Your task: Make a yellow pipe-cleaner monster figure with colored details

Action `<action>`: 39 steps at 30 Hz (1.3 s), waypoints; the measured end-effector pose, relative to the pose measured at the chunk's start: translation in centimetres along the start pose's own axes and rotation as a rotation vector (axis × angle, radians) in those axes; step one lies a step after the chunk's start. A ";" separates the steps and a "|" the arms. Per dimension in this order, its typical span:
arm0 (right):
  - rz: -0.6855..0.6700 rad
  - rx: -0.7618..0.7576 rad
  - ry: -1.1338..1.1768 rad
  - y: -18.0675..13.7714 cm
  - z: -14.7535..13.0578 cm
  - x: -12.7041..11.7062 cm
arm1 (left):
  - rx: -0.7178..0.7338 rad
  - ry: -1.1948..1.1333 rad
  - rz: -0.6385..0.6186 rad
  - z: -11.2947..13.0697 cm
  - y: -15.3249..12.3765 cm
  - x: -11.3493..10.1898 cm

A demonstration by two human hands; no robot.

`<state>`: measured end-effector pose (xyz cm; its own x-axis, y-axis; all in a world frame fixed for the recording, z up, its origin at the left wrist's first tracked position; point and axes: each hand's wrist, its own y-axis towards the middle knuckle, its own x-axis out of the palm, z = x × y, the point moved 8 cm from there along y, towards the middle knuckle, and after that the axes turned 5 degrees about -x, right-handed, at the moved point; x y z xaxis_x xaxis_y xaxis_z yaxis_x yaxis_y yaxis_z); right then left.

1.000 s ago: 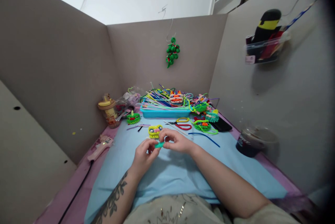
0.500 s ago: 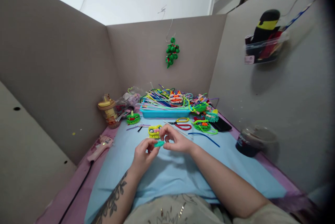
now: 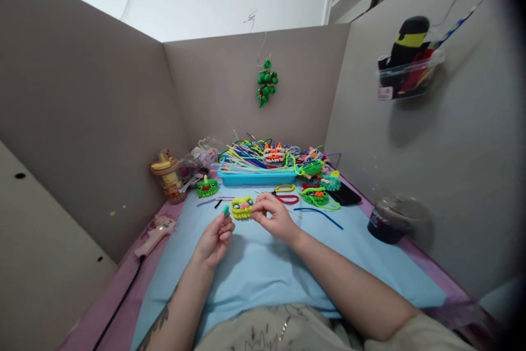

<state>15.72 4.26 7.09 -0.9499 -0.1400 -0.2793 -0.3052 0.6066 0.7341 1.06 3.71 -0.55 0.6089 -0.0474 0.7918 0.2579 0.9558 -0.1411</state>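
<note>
My left hand [image 3: 214,239] is closed in a pinch, holding up a small teal fuzzy piece [image 3: 226,211] between thumb and fingertip. My right hand [image 3: 276,218] has thumb and fingers drawn together at the right edge of a yellow pipe-cleaner piece [image 3: 242,208] with eyes and a pink part. Whether those fingertips touch it, or pinch something small, I cannot tell. Behind my right hand lie red-and-yellow-handled scissors [image 3: 286,198]. A blue pipe cleaner [image 3: 320,216] lies to the right.
A blue tray [image 3: 257,179] heaped with pipe cleaners stands at the back. Finished-looking green pieces [image 3: 207,187] sit beside it. On the left are a pink glue gun [image 3: 158,236] and a cup [image 3: 169,178]; on the right, a phone [image 3: 345,194] and a dark-based tub [image 3: 385,223].
My hands have moved apart. The left went left and turned upward with the teal piece; my right thumb and fingers have come together beside the yellow piece. The view has shifted slightly.
</note>
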 end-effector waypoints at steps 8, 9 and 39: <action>0.006 -0.212 -0.192 -0.7 -1.5 0.7 | -0.098 0.327 -0.001 -1.9 -0.1 0.2; 0.005 -0.234 -0.207 -0.8 -1.7 0.8 | -0.090 0.398 -0.015 -1.9 -0.1 0.4; 0.048 -0.137 -0.130 -0.7 -1.2 0.3 | 0.830 0.937 0.403 6.7 -3.8 0.5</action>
<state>15.58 2.86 7.19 -0.9497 -0.0055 -0.3130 -0.2742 0.4970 0.8233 -4.68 2.02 4.35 0.9071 0.4202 0.0229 -0.3933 0.8271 0.4016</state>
